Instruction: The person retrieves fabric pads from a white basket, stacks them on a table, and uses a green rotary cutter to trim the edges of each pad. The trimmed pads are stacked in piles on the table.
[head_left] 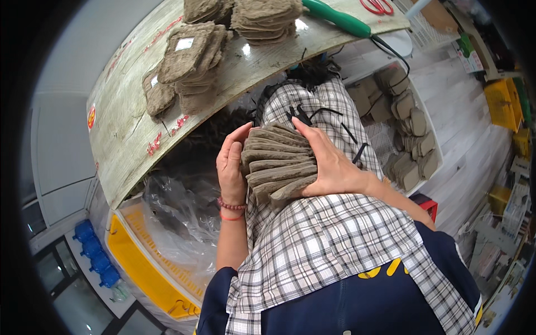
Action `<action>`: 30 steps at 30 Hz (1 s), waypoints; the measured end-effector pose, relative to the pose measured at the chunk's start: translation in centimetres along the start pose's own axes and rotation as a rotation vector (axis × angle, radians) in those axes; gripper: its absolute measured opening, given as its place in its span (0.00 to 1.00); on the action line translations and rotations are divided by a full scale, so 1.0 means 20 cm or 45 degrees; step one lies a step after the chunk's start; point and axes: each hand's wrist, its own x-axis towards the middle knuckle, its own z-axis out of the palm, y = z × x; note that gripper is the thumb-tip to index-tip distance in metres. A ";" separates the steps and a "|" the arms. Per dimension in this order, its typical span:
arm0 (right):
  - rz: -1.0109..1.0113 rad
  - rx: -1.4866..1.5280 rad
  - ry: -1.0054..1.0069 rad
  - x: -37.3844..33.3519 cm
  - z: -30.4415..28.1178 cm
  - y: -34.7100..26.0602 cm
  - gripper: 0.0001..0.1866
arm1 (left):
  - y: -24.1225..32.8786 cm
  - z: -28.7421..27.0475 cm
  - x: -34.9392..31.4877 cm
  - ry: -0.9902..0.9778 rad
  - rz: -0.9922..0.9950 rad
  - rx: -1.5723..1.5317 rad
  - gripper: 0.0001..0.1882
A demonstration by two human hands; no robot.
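Observation:
Above my lap I hold a thick stack of grey-brown fuzzy pads [279, 159], its layers fanned slightly apart. My right hand [329, 164] clasps the stack from the right, thumb at the top and fingers partly hidden underneath. On the other side, my left hand [231, 167] rests against the stack's left edge with fingers curved and the thumb alongside. A beaded bracelet and a red cord circle the left wrist. Beneath lies a plaid apron [324, 223] with short black strips scattered over its upper part.
Piles of similar pads [192, 56] stand on the worn table [123, 123], beside a green-handled tool [338, 17] with a black cord and red-handled scissors [378, 5]. At right, a white crate [438, 151] holds more pads. A yellow crate [145, 273] with clear plastic sits lower left.

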 end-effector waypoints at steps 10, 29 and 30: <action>-0.027 -0.147 0.169 -0.10 0.10 0.03 0.67 | 0.04 0.26 -0.13 -0.036 0.199 0.315 0.49; -0.245 -0.197 0.233 -0.05 0.09 0.14 0.40 | -0.08 0.21 -0.27 -0.356 0.325 0.563 0.68; -0.180 -0.122 0.233 -0.05 0.08 0.16 0.40 | -0.06 0.22 -0.23 -0.423 0.325 0.589 0.68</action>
